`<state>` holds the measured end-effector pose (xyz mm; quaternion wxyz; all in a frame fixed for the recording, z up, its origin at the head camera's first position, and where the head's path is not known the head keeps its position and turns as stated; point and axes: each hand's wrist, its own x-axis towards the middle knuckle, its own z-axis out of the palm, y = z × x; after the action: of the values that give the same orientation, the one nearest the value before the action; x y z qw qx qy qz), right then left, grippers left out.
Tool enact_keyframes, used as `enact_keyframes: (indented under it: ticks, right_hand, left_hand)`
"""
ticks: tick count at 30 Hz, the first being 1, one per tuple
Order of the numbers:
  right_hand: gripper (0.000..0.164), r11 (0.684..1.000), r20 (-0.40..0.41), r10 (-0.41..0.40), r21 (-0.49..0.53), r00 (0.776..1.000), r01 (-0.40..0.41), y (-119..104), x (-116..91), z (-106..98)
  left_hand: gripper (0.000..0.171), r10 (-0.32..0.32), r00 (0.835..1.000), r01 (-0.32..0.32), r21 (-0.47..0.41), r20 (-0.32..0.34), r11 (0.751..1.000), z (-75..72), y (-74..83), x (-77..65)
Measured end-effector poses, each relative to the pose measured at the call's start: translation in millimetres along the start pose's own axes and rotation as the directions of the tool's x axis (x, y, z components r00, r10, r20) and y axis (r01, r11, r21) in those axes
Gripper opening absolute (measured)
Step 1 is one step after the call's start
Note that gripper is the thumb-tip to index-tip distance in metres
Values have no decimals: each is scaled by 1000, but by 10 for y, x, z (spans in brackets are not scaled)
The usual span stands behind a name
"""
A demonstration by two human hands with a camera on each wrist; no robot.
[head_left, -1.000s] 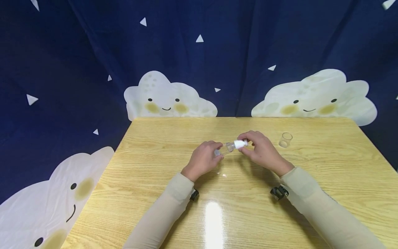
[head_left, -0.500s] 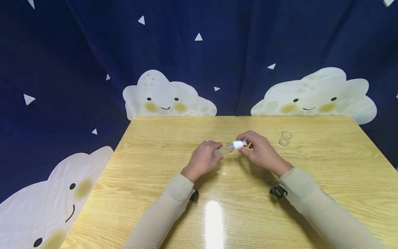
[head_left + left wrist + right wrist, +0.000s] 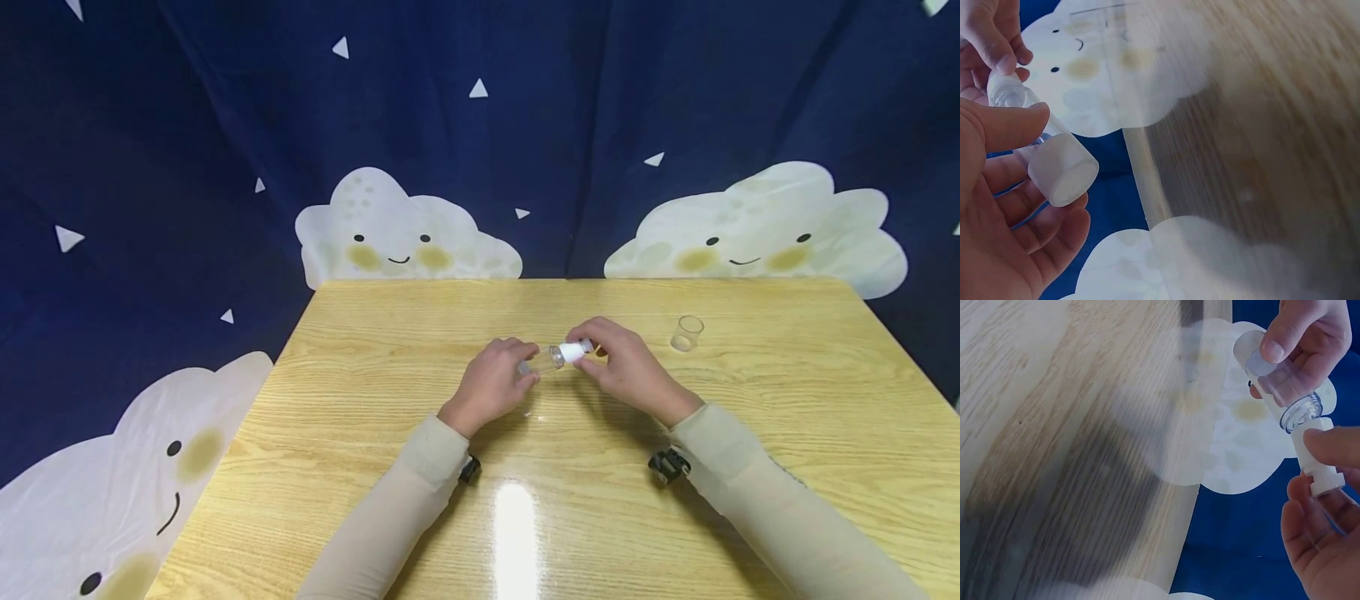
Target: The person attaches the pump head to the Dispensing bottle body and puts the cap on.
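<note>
Short of table's far edge, your left hand grips clear bottle, right hand pinches white fitting at its mouth; clear cup right, off edges.

The bottle I hold looks like clear, smooth, glossy plastic; its base is white and nearer matt. The pump head is smooth white plastic. The cylindrical cap is transparent and shiny. My tabletop shows wood grain under a glossy finish, my sleeves are matt cloth, and the creased curtain is fabric.
</note>
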<state>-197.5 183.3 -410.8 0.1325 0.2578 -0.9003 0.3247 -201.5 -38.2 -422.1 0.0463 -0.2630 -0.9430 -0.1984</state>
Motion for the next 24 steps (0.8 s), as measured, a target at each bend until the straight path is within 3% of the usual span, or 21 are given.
enact_keyframes:
  ticks: [18, 24]
  right_hand:
    - [25, 1000, -3, -7, -22, 1000, 7, -28, 3, 10]
    - [26, 1000, 17, 25, -13, 1000, -25, -33, 5, 7]
  left_hand:
    - [40, 51, 999, -51, 12, -7, 999, -39, -16, -27]
    - [41, 53, 999, -53, 7, -2, 999, -51, -17, -27]
